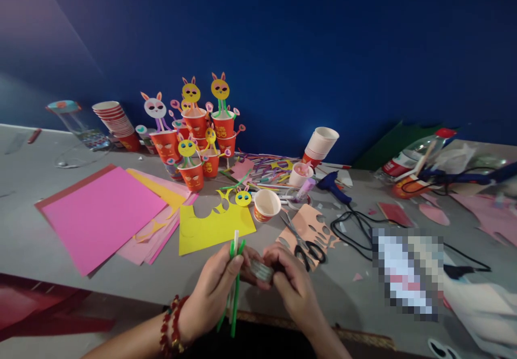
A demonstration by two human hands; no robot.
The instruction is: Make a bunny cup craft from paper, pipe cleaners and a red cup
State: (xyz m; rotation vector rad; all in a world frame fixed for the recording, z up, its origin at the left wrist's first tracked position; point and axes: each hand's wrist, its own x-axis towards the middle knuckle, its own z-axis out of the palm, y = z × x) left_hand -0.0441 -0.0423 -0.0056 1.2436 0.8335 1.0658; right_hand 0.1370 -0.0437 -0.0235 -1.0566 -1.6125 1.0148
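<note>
My left hand [212, 282] is closed around a small bundle of thin green and white straws [234, 316], held upright between thumb and fingers. Opposite it, my right hand [294, 283] grips a small roll of clear tape [261, 269], which also rests near the left fingertips. Whether a strip of tape runs to the straws cannot be seen. Just beyond my hands lie a cut yellow sheet [218, 232], a yellow rabbit face [243, 197], an upright paper cup [267, 206] and black-handled scissors [309, 251] on peach paper [311, 224] with cut-out holes.
Red cups with paper rabbits [190, 176] stand at the back left, near stacked cups [117, 125]. Pink sheets [105, 213] cover the left. Coloured straws [266, 173] lie heaped behind. A blue glue gun [335, 187] trails black cord; a bottle [416, 157] leans at right.
</note>
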